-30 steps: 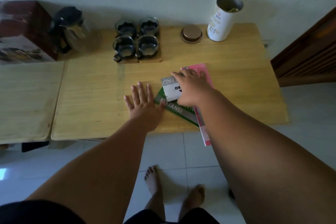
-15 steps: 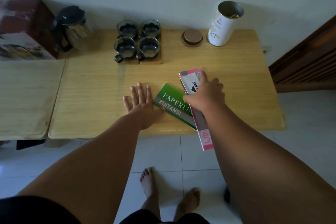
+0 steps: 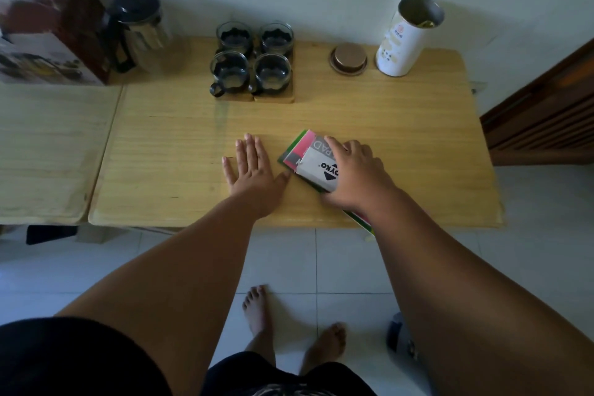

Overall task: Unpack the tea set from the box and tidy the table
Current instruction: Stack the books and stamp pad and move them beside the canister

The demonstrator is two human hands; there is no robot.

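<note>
Head view: tea cups (image 3: pixel 254 61) and pot (image 3: pixel 138 29) stand unpacked along the back edge of the table (image 3: pixel 401 125), beside the box (image 3: pixel 48 29). Right hand (image 3: pixel 356 173) curls over the white pad (image 3: pixel 316 164) topping a booklet stack (image 3: pixel 302 146) that overhangs the near edge. Left hand (image 3: pixel 254 167) lies flat, fingers straight. Square the stack, then slide it inward, where the centre offers room.

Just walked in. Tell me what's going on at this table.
A person is tidying stationery on the table. The right hand grips a white pad lying on a pink booklet and a green booklet near the front edge. The left hand lies flat on the wood beside the stack. At the back stand the teapot, four glass cups, the box and an open tin with its lid beside it.
</note>
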